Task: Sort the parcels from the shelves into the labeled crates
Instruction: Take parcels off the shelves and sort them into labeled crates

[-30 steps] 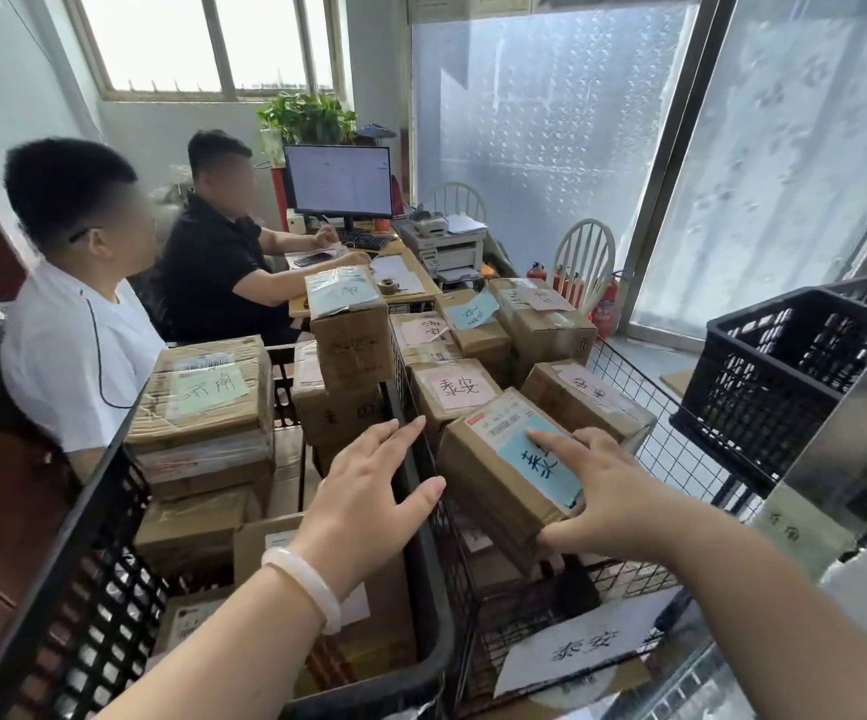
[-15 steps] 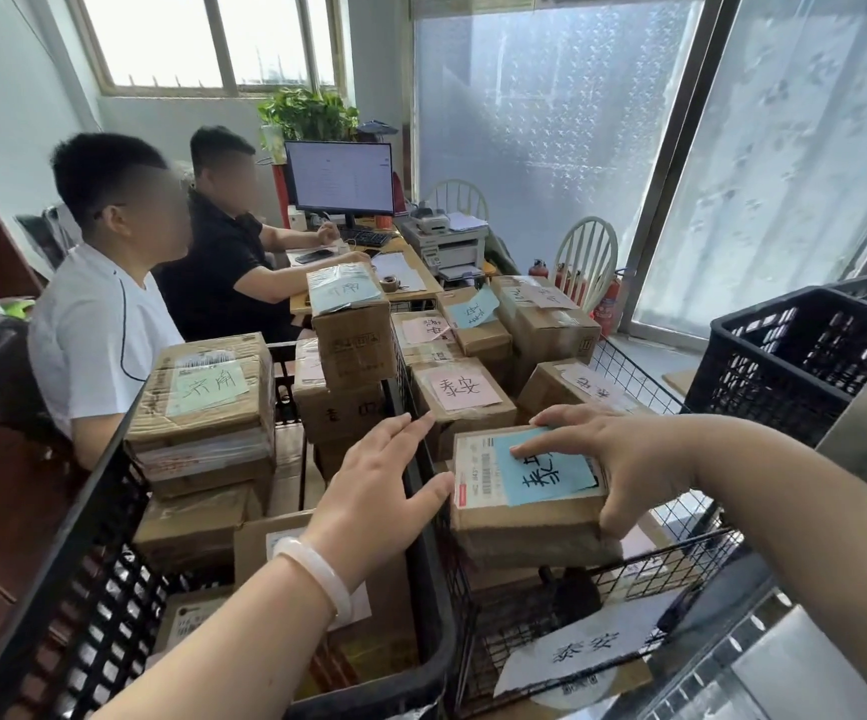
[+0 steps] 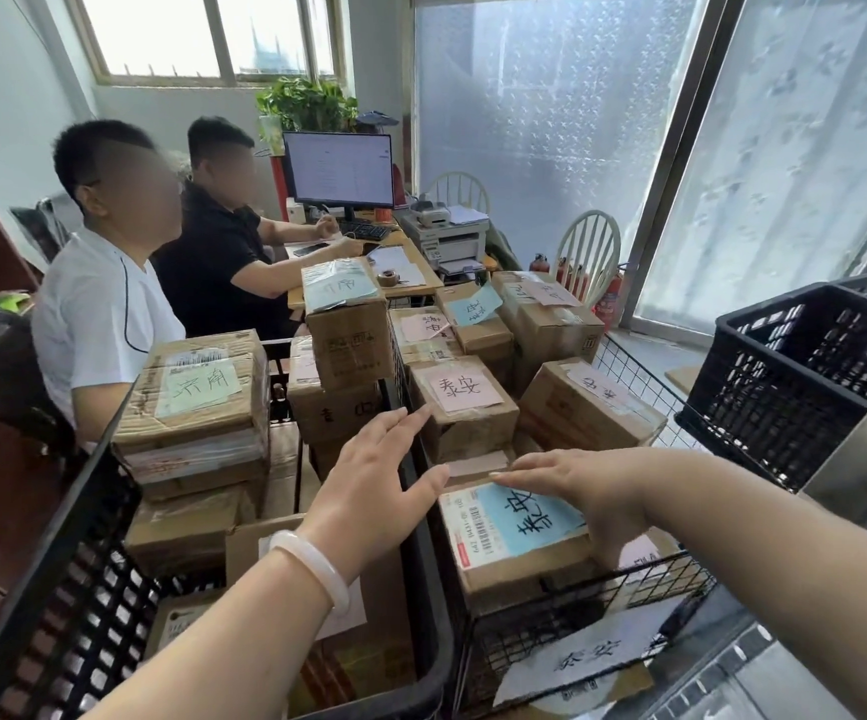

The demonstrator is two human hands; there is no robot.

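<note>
Parcel marked 泰安 has settled in wire crate; left hand released, right hand flat, perhaps touching.

right hand flat on blue-labelled parcel | parcel in wire crate | left hand spread, perhaps hovering

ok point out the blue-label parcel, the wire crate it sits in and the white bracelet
blue-label parcel (image 3: pixel 517 517): head view, on its blue label
wire crate (image 3: pixel 535 623): head view, on its front mesh wall
white bracelet (image 3: pixel 318 564): head view, middle of the band
</note>
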